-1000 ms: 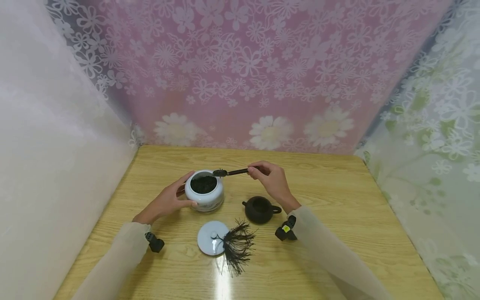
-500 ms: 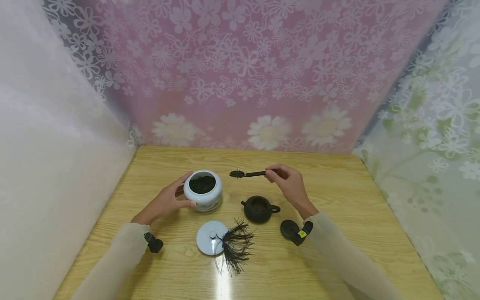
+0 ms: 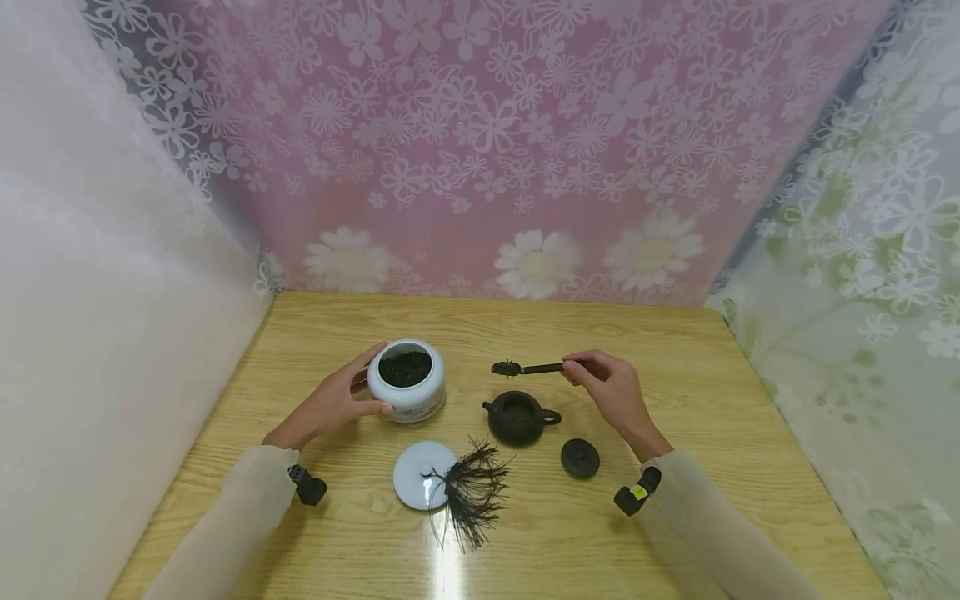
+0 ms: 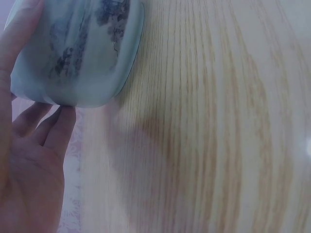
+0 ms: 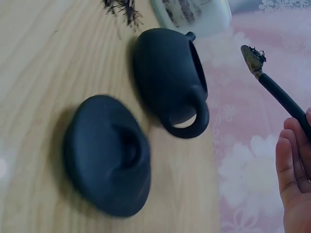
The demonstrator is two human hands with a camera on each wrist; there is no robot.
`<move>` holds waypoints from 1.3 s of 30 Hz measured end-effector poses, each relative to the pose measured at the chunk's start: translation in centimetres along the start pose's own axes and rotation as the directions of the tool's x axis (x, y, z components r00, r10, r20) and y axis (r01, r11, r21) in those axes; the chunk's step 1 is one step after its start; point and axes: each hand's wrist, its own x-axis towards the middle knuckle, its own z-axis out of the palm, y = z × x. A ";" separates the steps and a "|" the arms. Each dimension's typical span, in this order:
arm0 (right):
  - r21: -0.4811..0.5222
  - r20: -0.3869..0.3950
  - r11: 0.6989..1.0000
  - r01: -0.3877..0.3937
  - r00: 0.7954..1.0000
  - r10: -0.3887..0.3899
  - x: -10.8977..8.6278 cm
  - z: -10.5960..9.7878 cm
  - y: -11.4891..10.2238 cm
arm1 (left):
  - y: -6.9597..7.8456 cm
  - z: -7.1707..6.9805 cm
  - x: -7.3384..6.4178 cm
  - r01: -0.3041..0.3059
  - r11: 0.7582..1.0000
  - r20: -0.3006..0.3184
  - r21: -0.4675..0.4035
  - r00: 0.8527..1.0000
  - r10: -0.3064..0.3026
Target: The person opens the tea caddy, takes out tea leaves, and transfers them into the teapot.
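The white jar (image 3: 411, 402), which the left hand (image 3: 339, 406) is gripping between thumb and fingers, is resting left of the dark teapot (image 3: 516, 432). The right hand (image 3: 611, 392) is pinching the scoop (image 3: 540, 367), its head hovering near the teapot; moving it level should be sparing the leaves (image 5: 260, 54) a spill.

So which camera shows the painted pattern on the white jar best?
The left wrist view: the painted pattern shows largest there, though the frame crops the white jar. The head view looks into the jar, with only faint marks low on its side. The right wrist view catches just a cropped, blurred patch.
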 end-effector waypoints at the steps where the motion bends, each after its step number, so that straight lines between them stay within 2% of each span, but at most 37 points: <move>1: -0.003 0.001 1.000 0.000 1.000 0.000 -0.2 -0.2 0.1 | 0.0 0.0 0.0 0.001 1.000 0.000 0.000 1.000 -0.001; 9: -0.060 0.024 0.998 -0.013 1.000 0.014 -1.8 -1.1 1.2 | 0.1 0.0 -0.2 0.011 1.000 -0.003 0.002 1.000 -0.011; 18: -0.098 0.057 0.995 -0.026 0.998 0.031 -3.0 -1.3 2.4 | -0.2 -0.1 -0.3 0.012 1.000 -0.006 0.001 1.000 -0.012; 26: -0.156 0.055 0.988 0.011 0.998 -0.002 -3.3 -1.1 2.7 | -0.3 0.0 -0.1 0.004 1.000 -0.007 0.005 1.000 -0.004; 30: -0.247 0.040 0.965 0.087 0.996 -0.080 -3.2 -1.0 2.3 | -0.1 0.0 -0.1 0.010 1.000 -0.004 0.008 1.000 -0.010; 33: -0.295 0.036 0.941 0.168 0.986 -0.164 -3.0 -0.9 2.0 | 0.0 0.0 -0.1 0.015 1.000 -0.002 0.006 1.000 -0.015; 39: -0.310 0.044 0.884 0.349 0.934 -0.353 -2.8 -0.8 1.4 | 0.1 0.0 -0.1 0.017 1.000 -0.001 -0.002 1.000 -0.017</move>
